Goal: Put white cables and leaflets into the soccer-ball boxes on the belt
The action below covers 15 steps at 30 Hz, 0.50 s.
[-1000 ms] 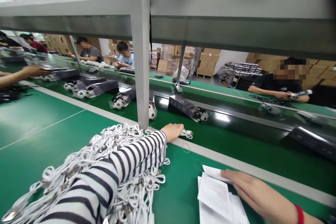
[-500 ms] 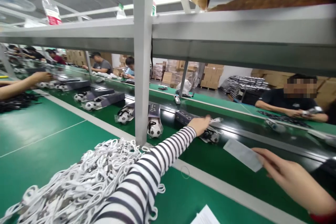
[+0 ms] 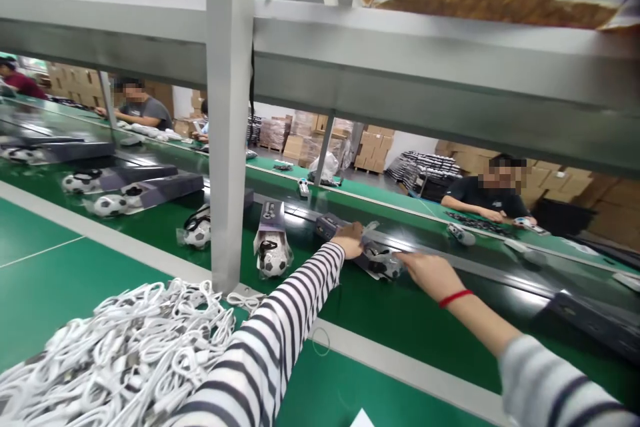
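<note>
My left hand, in a striped sleeve, is closed over a dark printed box lying on the conveyor. From the box's near end sticks a black-and-white football-patterned item in a clear plastic bag. My right hand, with a red band at the wrist, reaches in from the right. Its fingertips are pressed together at the bag's edge; the exact grip is partly hidden. Neither the leaflet nor the cable shows clearly in my hands. Beside them another open box holds a bagged football item.
A heap of white cables covers the green table at lower left. A grey post and an overhead shelf stand close in front. More boxes lie along the conveyor. A co-worker sits across the line.
My right hand has moved left to the bagged item, and the white leaflet it held no longer shows. My left hand has lowered onto the box. The view has shifted right.
</note>
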Each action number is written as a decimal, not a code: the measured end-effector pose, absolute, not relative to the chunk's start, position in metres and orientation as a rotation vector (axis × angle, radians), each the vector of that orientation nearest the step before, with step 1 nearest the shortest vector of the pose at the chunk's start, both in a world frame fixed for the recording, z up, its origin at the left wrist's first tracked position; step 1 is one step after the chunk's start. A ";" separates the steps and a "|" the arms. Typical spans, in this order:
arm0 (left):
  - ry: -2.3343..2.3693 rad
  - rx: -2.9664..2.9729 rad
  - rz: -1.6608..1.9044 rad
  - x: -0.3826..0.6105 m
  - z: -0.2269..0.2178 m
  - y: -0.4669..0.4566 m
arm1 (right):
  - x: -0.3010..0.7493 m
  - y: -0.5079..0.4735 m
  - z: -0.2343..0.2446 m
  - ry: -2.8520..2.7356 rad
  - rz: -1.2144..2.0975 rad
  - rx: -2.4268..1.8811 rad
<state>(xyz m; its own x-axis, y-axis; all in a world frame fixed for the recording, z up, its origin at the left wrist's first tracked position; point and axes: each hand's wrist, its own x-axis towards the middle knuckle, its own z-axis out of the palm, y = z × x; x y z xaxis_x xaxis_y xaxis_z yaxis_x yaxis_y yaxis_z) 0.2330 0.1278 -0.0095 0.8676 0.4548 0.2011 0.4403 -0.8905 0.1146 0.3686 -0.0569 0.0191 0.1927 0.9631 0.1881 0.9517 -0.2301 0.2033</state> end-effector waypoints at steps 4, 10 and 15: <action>0.892 2.895 0.397 0.216 -0.011 0.140 | 0.355 -0.013 -0.003 1.903 0.300 2.369; 0.829 2.941 0.448 0.206 -0.019 0.139 | 0.381 -0.014 0.000 1.816 0.225 2.366; 0.690 2.995 0.542 0.220 -0.021 0.116 | 0.385 -0.019 0.005 1.773 0.216 2.392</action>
<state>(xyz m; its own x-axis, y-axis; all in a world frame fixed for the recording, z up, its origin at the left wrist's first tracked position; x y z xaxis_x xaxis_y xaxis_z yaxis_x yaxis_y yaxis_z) 0.2198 0.1161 -0.0214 0.8420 0.4277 0.3287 0.4205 -0.9021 0.0967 0.3851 -0.0187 0.0051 0.2886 0.9572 0.0229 0.9346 -0.2868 0.2103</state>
